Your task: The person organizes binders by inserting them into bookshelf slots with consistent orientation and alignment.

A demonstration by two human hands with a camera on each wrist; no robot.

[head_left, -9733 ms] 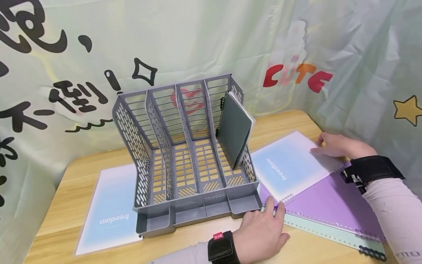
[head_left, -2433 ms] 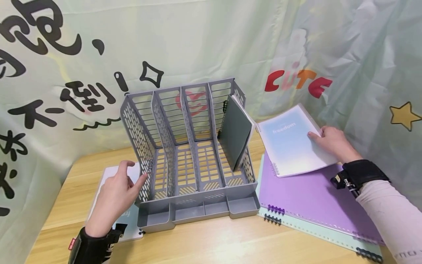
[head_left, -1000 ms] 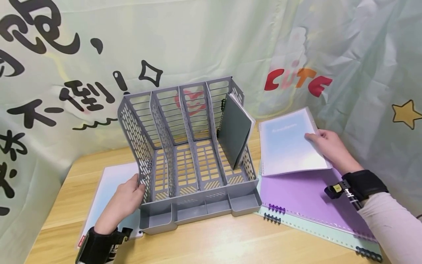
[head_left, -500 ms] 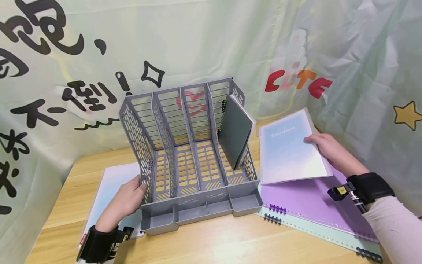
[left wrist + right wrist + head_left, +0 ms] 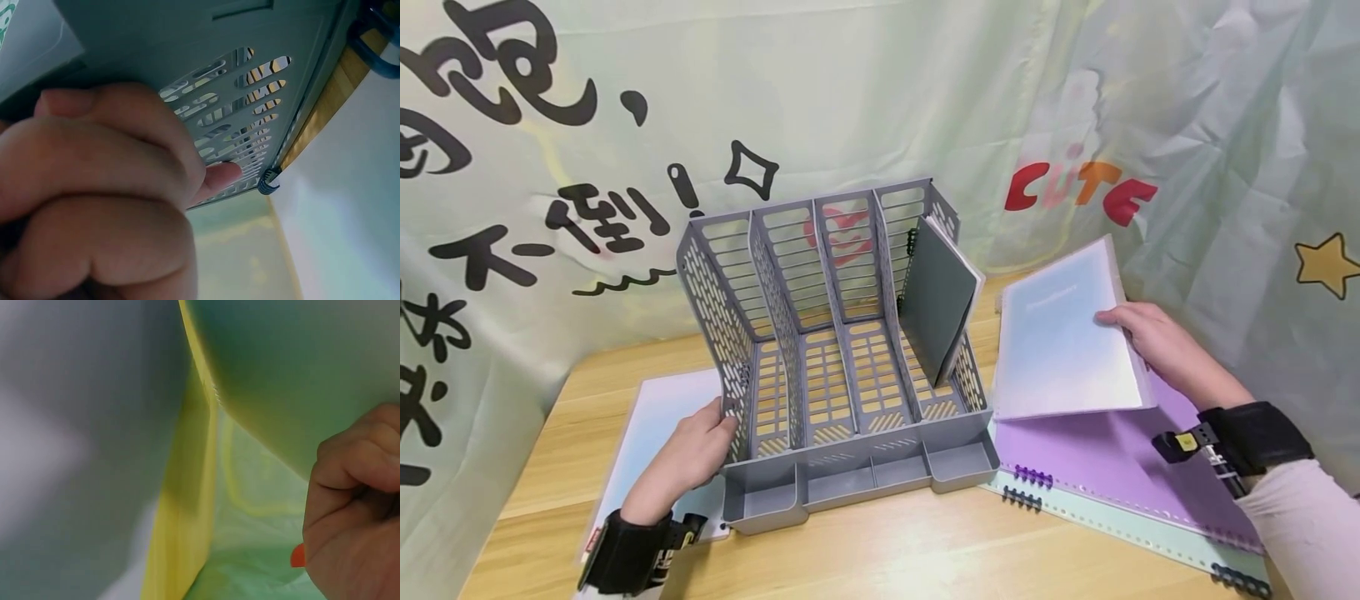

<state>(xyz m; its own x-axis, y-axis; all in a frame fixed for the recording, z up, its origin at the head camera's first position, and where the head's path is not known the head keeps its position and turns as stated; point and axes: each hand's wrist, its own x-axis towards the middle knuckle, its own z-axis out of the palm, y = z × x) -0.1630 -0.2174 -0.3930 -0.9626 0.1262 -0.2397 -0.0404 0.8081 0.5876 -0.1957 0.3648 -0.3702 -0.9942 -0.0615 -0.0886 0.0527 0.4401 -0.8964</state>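
Observation:
My right hand (image 5: 1157, 337) pinches the right edge of a pale blue and white spiral notebook (image 5: 1060, 342), thumb on the cover. The notebook is tilted up over a purple notebook (image 5: 1105, 446). At the left, my left hand (image 5: 696, 442) grips the side wall of a grey file organizer (image 5: 861, 457). Its curled fingers (image 5: 112, 162) lie against the slotted wall (image 5: 250, 112) in the left wrist view. A dark green notebook (image 5: 934, 300) stands in the organizer's rightmost slot. In the right wrist view, the curled right hand (image 5: 356, 506) is beside the raised notebook (image 5: 281, 375).
Another blue and white notebook (image 5: 662, 417) lies left of the organizer, partly under my left arm. A mint green notebook (image 5: 1090, 508) lies beneath the purple one. A printed curtain (image 5: 850, 92) hangs behind the wooden table (image 5: 880, 558).
Over the earlier frames my right hand lifted and turned the blue notebook from the pile, and my left hand moved to the organizer's left wall. In the last half second the notebook tilted slightly more upright.

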